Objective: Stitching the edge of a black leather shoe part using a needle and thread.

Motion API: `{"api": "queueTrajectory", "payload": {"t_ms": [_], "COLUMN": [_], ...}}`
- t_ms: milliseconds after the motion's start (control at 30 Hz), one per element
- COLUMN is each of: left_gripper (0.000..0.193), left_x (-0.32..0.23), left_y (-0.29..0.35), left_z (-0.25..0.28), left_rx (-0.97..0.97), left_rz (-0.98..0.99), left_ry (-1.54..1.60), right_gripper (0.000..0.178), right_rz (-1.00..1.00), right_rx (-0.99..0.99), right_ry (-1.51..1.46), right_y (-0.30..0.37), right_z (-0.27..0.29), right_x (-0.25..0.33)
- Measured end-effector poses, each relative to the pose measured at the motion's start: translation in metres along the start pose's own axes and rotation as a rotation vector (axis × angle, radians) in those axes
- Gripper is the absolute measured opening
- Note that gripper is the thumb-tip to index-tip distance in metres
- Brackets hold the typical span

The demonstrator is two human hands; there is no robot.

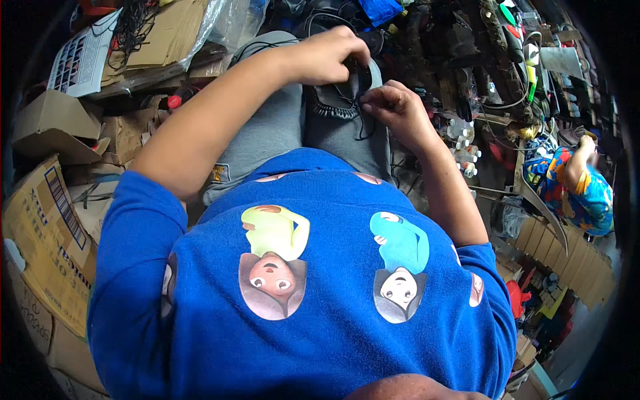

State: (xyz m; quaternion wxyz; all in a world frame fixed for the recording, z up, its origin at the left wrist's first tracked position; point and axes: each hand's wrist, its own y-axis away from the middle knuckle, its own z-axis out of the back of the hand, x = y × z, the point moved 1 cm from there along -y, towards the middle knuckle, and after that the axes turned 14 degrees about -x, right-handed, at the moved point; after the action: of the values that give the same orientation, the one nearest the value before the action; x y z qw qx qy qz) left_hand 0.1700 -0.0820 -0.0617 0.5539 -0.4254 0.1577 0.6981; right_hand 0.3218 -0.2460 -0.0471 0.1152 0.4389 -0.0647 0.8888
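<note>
On my grey-trousered lap lies a black shoe-like piece [335,100] with a ribbed, looped edge towards me; its exact kind is hard to make out. My left hand [333,55] is closed over its far part, fingers curled down onto it. Just to the right, my right hand [398,112] has thumb and forefinger pinched together at a thin black cord [362,128], which trails down over my right thigh. The fingers of the left hand cover some of the piece.
Cardboard boxes [57,130] and a sheet of brown cardboard [163,40] crowd the left. Small clear bottles [465,150] stand to the right of my right forearm. Farther right is another person in a colourful shirt [587,193]. Tools and clutter fill the far right.
</note>
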Motion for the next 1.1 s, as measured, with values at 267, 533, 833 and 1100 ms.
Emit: {"api": "queueTrajectory", "payload": {"t_ms": [267, 533, 833, 1100], "left_gripper": [0.035, 0.016, 0.015, 0.019], "left_x": [-0.015, -0.037, -0.033, -0.034], "left_y": [0.072, 0.076, 0.071, 0.074], "left_z": [0.017, -0.008, -0.007, 0.000], "left_rx": [-0.330, -0.332, -0.289, -0.332], "left_rz": [0.148, 0.031, 0.035, 0.019], "left_ry": [-0.189, -0.411, -0.289, -0.479], "right_gripper": [0.028, 0.033, 0.033, 0.041], "right_rz": [0.039, 0.249, 0.085, 0.264], "right_rx": [-0.080, -0.095, -0.026, -0.028], "right_ry": [0.189, 0.498, 0.168, 0.344], "right_y": [0.031, 0.037, 0.030, 0.026], "right_z": [-0.003, -0.005, 0.000, 0.005], "right_x": [0.016, 0.016, 0.008, 0.010]}}
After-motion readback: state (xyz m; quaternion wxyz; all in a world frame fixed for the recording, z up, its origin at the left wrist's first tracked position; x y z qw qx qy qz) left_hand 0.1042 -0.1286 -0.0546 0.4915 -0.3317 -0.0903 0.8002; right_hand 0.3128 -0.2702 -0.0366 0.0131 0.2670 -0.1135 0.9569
